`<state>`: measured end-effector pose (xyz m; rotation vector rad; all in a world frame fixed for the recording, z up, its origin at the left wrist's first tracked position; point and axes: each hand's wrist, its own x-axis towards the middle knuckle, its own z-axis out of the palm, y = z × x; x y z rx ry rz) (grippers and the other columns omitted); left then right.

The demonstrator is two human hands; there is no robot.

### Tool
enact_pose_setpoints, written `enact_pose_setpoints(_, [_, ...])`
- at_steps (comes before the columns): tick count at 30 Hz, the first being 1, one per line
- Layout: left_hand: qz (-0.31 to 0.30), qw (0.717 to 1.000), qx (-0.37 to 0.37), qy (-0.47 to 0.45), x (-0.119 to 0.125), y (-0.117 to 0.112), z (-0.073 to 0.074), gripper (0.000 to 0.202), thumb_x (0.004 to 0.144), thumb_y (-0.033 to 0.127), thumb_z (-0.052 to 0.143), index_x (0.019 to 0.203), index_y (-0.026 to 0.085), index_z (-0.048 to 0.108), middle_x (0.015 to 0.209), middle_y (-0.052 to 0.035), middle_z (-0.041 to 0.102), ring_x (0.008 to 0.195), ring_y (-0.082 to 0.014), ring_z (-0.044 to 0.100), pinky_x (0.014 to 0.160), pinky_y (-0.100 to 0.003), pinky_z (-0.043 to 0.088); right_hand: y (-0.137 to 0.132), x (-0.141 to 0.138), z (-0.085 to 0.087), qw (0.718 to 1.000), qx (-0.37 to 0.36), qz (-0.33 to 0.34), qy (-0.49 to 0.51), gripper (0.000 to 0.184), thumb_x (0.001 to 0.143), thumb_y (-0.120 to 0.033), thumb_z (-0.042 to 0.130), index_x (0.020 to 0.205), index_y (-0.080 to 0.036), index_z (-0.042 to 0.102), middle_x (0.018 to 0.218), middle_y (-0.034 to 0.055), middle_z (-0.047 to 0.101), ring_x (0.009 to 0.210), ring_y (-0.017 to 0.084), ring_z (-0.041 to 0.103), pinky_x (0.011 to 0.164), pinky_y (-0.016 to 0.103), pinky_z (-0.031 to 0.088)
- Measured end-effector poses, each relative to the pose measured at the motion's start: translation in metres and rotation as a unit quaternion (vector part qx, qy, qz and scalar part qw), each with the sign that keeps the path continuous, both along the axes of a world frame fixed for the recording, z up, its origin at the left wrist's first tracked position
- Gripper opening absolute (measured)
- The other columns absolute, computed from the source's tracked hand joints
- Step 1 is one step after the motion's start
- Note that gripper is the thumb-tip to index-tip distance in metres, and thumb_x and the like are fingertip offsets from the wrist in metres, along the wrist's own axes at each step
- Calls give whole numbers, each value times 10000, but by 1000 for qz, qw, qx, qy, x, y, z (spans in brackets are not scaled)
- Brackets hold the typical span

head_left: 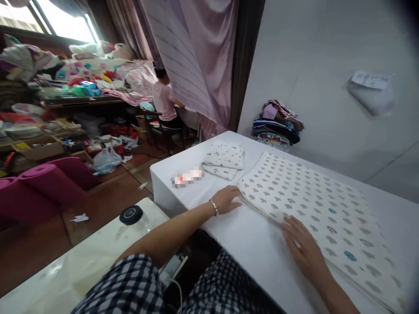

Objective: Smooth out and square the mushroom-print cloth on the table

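Observation:
A large white cloth with a grey heart print lies spread flat on the white table. My left hand, a bracelet on its wrist, rests at the cloth's near left corner, fingers curled onto the edge. My right hand lies flat and open on the cloth's near edge, fingers stretched out. A smaller folded printed cloth sits on the table beyond my left hand.
A pile of folded clothes stands against the wall at the table's far end. A glass-topped side table carries a black round lid. A person in pink sits at a cluttered desk. Magenta cushions lie left.

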<state>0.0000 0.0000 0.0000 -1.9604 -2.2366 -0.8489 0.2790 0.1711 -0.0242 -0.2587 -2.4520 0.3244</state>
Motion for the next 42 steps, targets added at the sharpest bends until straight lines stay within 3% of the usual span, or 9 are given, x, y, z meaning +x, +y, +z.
enact_pose_setpoints(4, [-44,997,9,60,20,20,-3,435,786,259,566,1215,216,507,1267,-111,510,1182,-243,446,963,-408,393,18,44,-9,999,29,-38,-18,312,869,-354,459,1111,-238,618,1208,54,601,1206,257,484,977,457,448])
enact_pose_setpoints(9, [-32,995,-57,81,12,30,-11,324,758,181,563,1079,210,590,1118,-86,605,1084,-235,516,892,-401,439,46,109,-28,992,53,-102,-43,359,836,-435,452,1055,-234,653,1146,66,638,1155,288,527,950,474,459])
enact_pose_setpoints(13, [-26,998,-23,54,2,28,-20,245,779,177,532,1005,192,626,1084,-77,628,1043,-207,539,910,-373,451,62,162,-38,983,59,-168,-41,381,830,-449,439,1034,-209,653,1115,85,651,1118,298,552,932,482,465])
enact_pose_setpoints(21, [95,995,10,3,-26,25,-11,419,733,38,406,1070,152,627,1140,-97,603,1097,-201,516,993,-381,416,66,245,-38,952,23,-297,-65,427,824,-497,403,1017,-203,646,1098,95,650,1098,302,562,952,474,449])
enact_pose_setpoints(24, [68,998,2,17,-24,25,-5,417,734,32,397,1045,163,640,1121,-83,615,1086,-196,517,995,-384,412,62,252,-39,945,6,-320,-70,445,814,-524,402,1008,-209,648,1111,96,643,1091,305,564,916,476,475])
enact_pose_setpoints(27, [5,999,-16,44,-18,27,-2,379,756,44,399,1001,171,659,1088,-81,632,1063,-196,521,975,-386,420,55,244,-35,943,-4,-326,-64,447,819,-524,402,1021,-208,644,1140,96,629,1099,294,559,860,452,512])
enact_pose_setpoints(29, [-6,998,-37,50,-15,28,-3,363,772,62,403,988,188,666,1081,-76,639,1055,-198,523,956,-390,430,53,237,-32,945,-10,-323,-58,432,829,-511,405,1048,-219,636,1174,86,614,1110,280,553,845,430,522])
enact_pose_setpoints(36, [81,994,-75,-5,-13,27,-9,333,806,143,401,959,220,686,1085,-45,652,1076,-188,524,990,-342,398,56,235,-35,944,-43,-306,-117,422,821,-497,437,1048,-219,660,1123,70,650,1019,268,609,895,431,498])
enact_pose_setpoints(42, [187,972,-137,-34,-15,45,7,295,816,409,455,906,246,683,1014,-21,683,991,-221,574,851,-302,438,47,226,-20,930,-98,-352,-44,427,832,-476,426,1041,-188,663,1096,86,663,1022,251,608,896,427,492])
